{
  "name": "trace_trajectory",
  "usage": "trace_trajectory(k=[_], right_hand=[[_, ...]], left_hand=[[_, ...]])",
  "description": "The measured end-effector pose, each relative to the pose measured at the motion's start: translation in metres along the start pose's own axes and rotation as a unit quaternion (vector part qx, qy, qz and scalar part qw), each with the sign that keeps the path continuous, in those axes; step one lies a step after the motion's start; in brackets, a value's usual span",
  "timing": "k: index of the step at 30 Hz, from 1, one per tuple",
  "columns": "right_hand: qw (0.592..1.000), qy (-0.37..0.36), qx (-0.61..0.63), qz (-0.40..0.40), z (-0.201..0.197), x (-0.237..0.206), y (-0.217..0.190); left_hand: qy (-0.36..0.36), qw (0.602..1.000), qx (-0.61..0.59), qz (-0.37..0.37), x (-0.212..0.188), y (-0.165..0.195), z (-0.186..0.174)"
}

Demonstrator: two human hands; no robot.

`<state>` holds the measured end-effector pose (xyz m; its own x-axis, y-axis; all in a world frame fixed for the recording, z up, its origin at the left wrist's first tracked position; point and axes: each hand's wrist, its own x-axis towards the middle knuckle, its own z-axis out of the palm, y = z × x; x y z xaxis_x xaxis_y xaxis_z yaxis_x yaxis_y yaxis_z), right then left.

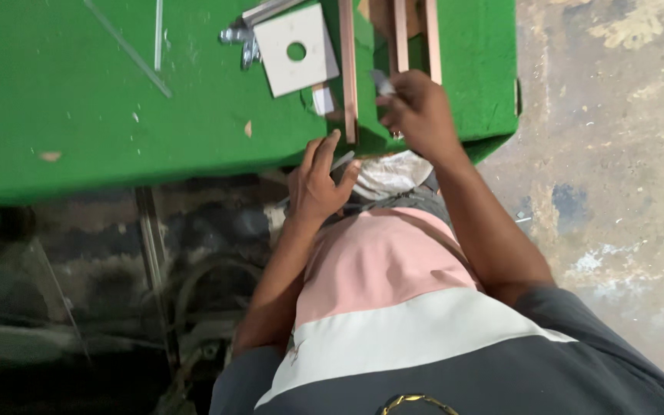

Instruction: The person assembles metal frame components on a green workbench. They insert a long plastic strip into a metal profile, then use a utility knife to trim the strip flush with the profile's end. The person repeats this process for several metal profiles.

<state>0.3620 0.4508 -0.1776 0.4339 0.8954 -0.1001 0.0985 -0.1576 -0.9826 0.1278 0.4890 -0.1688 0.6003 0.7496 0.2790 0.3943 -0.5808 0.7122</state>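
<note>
My left hand (318,180) is at the near edge of the green table (78,100), fingers curled around a thin grey metal piece (341,161) just below the end of a long copper-coloured bar (348,69). My right hand (418,111) rests on the table, closed on a small grey object (383,82) beside two more copper-coloured bars (416,34). A white square plate with a round hole (295,50) lies left of the bars, with a small white block (323,100) below it.
Shiny metal fittings (241,38) and thin clear strips (159,34) lie on the table's far side. Dark clutter and cables (194,292) sit under the table. Stained concrete floor (624,154) is to the right.
</note>
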Motion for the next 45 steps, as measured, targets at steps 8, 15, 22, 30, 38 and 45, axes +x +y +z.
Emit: trace_trajectory(k=[8, 15, 22, 30, 38, 45], right_hand=[[0.982, -0.024, 0.172, 0.076, 0.012, -0.065, 0.022], [0.991, -0.103, 0.077, 0.035, -0.023, -0.049, 0.017], [0.979, -0.1, -0.169, -0.056, -0.077, 0.025, 0.0], [0.871, -0.204, -0.387, -0.223, -0.067, 0.061, -0.02], [0.833, -0.26, -0.449, -0.192, -0.045, 0.057, -0.053], [0.835, -0.283, -0.434, -0.187, -0.038, 0.062, -0.063]], left_hand=[[-0.047, 0.99, -0.038, -0.127, -0.027, 0.026, 0.034], [0.01, 0.991, -0.092, -0.098, -0.023, 0.05, 0.057], [0.054, 0.938, -0.163, -0.3, -0.048, 0.046, 0.086], [0.11, 0.917, -0.099, -0.371, -0.068, 0.068, 0.122], [0.147, 0.88, -0.103, -0.44, -0.084, 0.104, 0.101], [0.165, 0.877, -0.112, -0.437, -0.092, 0.104, 0.103]])
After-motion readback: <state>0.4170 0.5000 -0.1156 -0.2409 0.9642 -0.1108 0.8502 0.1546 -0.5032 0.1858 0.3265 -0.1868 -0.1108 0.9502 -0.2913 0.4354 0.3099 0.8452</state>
